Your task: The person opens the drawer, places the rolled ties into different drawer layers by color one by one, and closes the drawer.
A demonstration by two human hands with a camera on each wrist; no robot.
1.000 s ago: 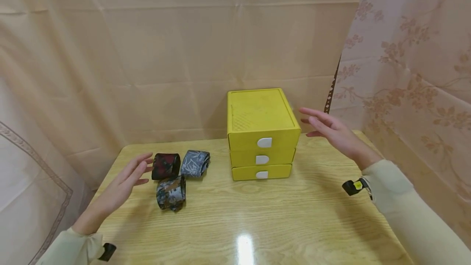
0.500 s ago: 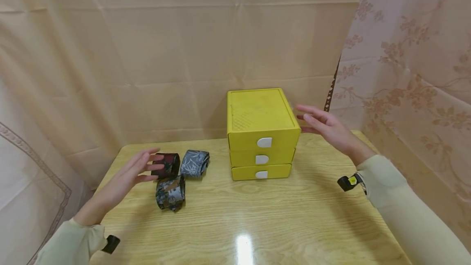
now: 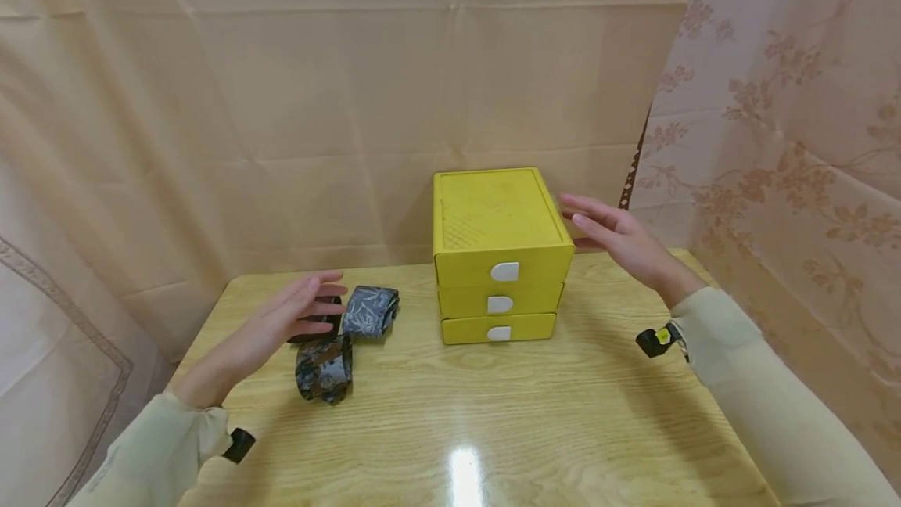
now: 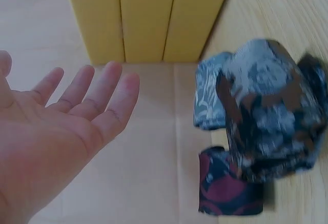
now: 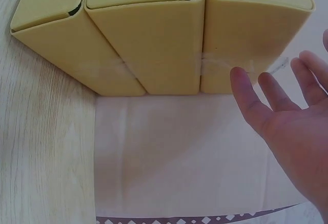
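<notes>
My left hand [image 3: 278, 323] hovers, fingers extended, over several rolled-up patterned cloths, holding nothing. Most of the dark red and black cloth [image 4: 225, 190] is hidden behind it in the head view. Just in front lies a camouflage-patterned roll [image 3: 324, 370], and to the right a grey-blue roll with pale leaf lines [image 3: 369, 311]. A yellow three-drawer box [image 3: 496, 213] stands farther right, its drawers pushed in. Beside the box's right side is my right hand [image 3: 622, 245], fingers loosely extended and gripping nothing; whether its fingertips touch the box I cannot tell.
Everything sits on a wood-grain table [image 3: 422, 413]. White tabs [image 3: 504, 271] mark the drawer fronts, and clear tape crosses the box's side. A beige curtain [image 3: 317, 100] hangs close behind, with a floral cloth [image 3: 788, 100] at the right.
My left hand has moved right and forward, now covering most of the dark red cloth. My right hand has shifted left, closer to the box. Cloths and box stay in place.
</notes>
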